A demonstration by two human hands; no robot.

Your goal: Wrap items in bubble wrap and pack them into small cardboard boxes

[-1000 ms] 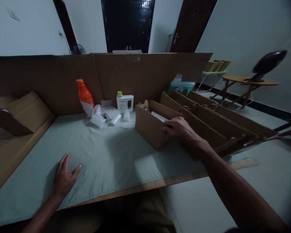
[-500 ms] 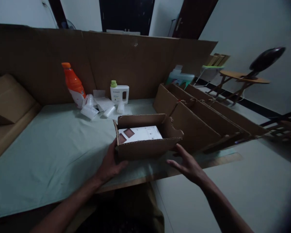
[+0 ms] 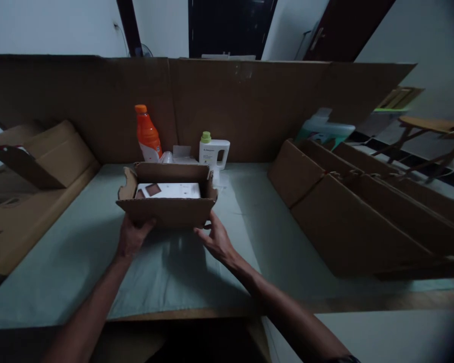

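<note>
Left hand [image 3: 131,238] and right hand [image 3: 218,239] are holding a brown box [image 3: 166,214] (white box [image 3: 176,190] inside), seemingly above the bench [image 3: 276,232], and next needing to keep it level.

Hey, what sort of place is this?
Most likely a room in a home, set up as a makeshift workspace: there's a brown door with a handle, a cloth-covered table, and a cardboard screen along its far edge.
</note>
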